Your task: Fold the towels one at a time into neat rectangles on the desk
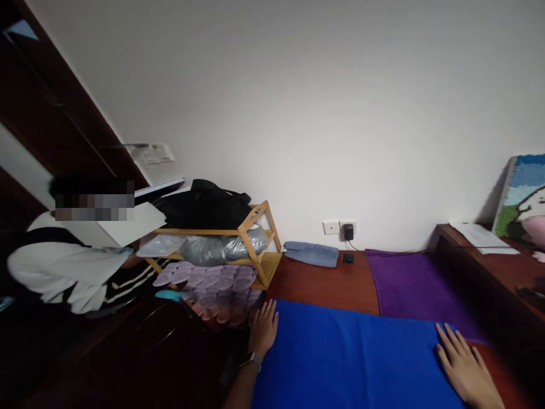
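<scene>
A blue cloth [340,358] lies spread on the reddish-brown desk, with a faint crease running down its middle. My left hand [264,329] rests on its far left corner, fingers stretched out, a watch on the wrist. At the far right corner of the cloth, my right hand [464,358] lies flat with its fingers spread. Neither hand grips anything. The near edge of the cloth runs out of view.
A purple cloth [419,289] lies beyond the blue one at right. A folded grey-blue towel [311,254] sits by the wall near a plugged-in adapter [348,232]. At left stands a wooden rack [255,244] with bags and slippers; a person [72,261] sits beside it.
</scene>
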### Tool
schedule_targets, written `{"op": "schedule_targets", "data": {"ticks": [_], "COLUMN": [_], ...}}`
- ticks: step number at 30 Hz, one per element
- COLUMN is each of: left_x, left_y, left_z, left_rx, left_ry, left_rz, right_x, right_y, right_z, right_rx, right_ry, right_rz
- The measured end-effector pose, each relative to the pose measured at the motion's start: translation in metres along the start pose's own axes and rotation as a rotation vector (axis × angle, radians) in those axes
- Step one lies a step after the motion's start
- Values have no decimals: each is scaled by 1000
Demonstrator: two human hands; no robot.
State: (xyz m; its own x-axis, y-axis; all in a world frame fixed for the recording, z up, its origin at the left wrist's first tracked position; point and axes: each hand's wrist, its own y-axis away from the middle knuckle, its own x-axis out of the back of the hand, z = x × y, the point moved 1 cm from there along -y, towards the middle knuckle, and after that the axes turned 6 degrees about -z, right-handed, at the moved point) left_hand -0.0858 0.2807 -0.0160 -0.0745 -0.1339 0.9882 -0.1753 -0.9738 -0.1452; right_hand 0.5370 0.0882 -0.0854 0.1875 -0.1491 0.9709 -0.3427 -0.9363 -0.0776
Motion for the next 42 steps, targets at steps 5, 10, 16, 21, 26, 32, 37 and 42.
{"op": "schedule_targets", "data": {"ticks": [5,10,16,21,26,32,37,42], "left_x": [0,5,7,7,5,7,5,2], "left_y": [13,15,14,9,2,0,-2,-5], "left_z": [-4,0,2,2,-1,2,1,-2], "left_rx": [-17,-47,-24,-12,-27,-19,-17,-11], "left_ry": [21,65,105,113,77,7,-11,-4], "left_rz": [1,14,0,-33,-47,-63,-52,-57], "right_x": [6,28,65,54,33,53,59,43], "right_y": [3,-6,-10,19,17,-2,-16,-18], "right_z": [-5,-12,-161,-352,-354,-179,-49,-14], "right_rx": [-35,-108,116,533,465,189,-90,-109], "right_ry": [56,199,211,-132,-204,-37,90,69], "right_rz": [-55,-171,-64,-324,-369,-257,-214,-129]}}
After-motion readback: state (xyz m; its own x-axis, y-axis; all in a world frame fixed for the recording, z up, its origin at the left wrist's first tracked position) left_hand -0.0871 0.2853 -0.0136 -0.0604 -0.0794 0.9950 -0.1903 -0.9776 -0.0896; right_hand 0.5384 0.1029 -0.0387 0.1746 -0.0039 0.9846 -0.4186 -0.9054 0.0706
